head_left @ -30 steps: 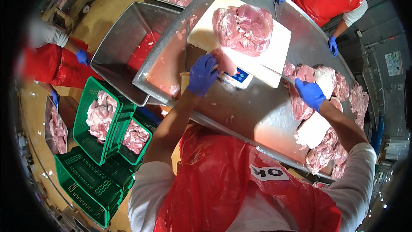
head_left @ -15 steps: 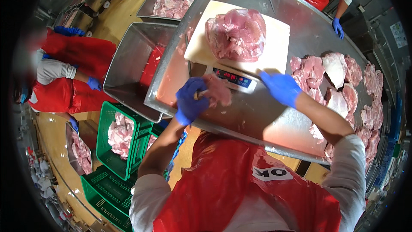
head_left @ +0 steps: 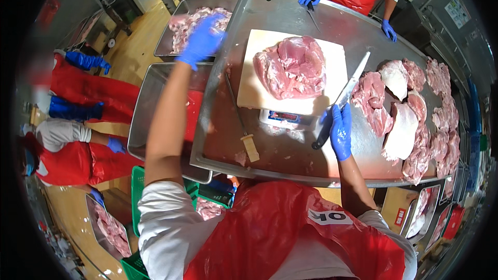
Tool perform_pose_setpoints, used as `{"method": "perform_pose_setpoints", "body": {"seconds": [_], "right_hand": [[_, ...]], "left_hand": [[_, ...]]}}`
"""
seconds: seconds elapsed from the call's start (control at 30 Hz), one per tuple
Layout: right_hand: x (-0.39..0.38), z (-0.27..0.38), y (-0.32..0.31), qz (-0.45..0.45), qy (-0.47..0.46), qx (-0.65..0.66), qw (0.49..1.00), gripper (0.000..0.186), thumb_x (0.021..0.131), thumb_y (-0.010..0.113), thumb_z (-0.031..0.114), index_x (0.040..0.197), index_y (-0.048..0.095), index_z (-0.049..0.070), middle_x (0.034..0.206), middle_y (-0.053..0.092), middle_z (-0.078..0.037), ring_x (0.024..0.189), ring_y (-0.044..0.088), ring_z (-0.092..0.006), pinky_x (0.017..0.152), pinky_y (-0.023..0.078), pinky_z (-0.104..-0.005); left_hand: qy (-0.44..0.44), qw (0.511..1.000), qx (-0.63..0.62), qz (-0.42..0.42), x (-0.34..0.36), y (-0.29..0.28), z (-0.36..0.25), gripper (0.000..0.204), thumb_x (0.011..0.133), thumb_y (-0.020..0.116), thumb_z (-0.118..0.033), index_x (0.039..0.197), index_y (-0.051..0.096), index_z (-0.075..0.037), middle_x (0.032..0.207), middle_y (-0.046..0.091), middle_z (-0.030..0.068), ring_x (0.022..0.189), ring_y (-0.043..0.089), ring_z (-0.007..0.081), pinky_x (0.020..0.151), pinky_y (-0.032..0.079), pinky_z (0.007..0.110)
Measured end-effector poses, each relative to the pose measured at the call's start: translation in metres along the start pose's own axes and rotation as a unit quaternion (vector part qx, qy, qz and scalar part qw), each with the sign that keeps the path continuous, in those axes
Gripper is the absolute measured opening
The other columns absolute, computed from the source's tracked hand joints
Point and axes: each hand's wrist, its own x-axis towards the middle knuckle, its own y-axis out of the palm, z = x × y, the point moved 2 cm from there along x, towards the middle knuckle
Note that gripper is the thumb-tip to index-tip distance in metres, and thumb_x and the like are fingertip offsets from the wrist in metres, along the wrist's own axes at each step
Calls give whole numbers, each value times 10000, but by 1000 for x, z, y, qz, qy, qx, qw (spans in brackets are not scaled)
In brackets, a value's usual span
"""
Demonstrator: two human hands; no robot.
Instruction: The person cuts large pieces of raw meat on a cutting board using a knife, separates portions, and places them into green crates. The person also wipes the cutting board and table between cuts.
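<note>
Blue-gloved right hand (head_left: pixel 341 130) grips the long steel knife (head_left: pixel 346 93), blade up, clear of the pink meat slab (head_left: pixel 294 67).
Blue-gloved left hand (head_left: pixel 201 40), fingers spread and empty, reaches over the steel meat tray (head_left: pixel 179 18).

Both hands wear thin blue gloves: the left hand (head_left: pixel 201 40), the right hand (head_left: pixel 340 132). The forearms are bare below short white sleeves (head_left: pixel 166 218). A glossy red plastic apron (head_left: pixel 270 233) covers the chest, creased, with a white patch (head_left: pixel 330 216) bearing black letters near the right shoulder.
</note>
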Motion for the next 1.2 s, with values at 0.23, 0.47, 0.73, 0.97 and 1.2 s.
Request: {"method": "perform_pose_setpoints", "body": {"seconds": [0.23,0.47,0.73,0.97,1.2], "right_hand": [[44,3,38,-19,64,245,967,204,993,490,174,1164,534,72,968,557,7,854,532,-109,794,454,-271],[130,11,-1,72,40,153,985,185,966,533,178,1114,576,76,866,563,28,756,501,-80,709,434,-231],[174,87,-67,173,42,-264,948,329,968,523,246,1249,541,75,1056,642,-14,933,563,-117,753,495,-293],[101,4,-129,47,107,67,991,317,975,528,226,1250,525,70,928,585,-8,820,575,-133,728,538,-341],[86,-2,-52,67,70,218,971,213,972,532,185,1140,570,61,915,593,6,809,549,-100,743,484,-273]], "left_hand": [[-75,950,-303,4,-25,175,-68,489,862,659,-334,1232,555,-31,1155,631,185,1063,614,319,931,476,374],[-205,950,-192,-137,-87,192,-168,433,839,644,-337,1035,507,24,977,569,235,914,557,411,830,433,479],[31,968,-182,-170,-116,174,-228,403,755,685,-96,1124,542,-23,1010,537,194,901,535,369,846,436,457],[205,965,-108,121,-43,159,-155,1046,549,879,-213,1435,345,-57,1432,339,229,1341,324,411,1089,328,454],[141,981,-105,82,-25,189,-203,870,590,851,-295,1327,448,-70,1262,447,184,1141,464,393,1015,382,439]]}}
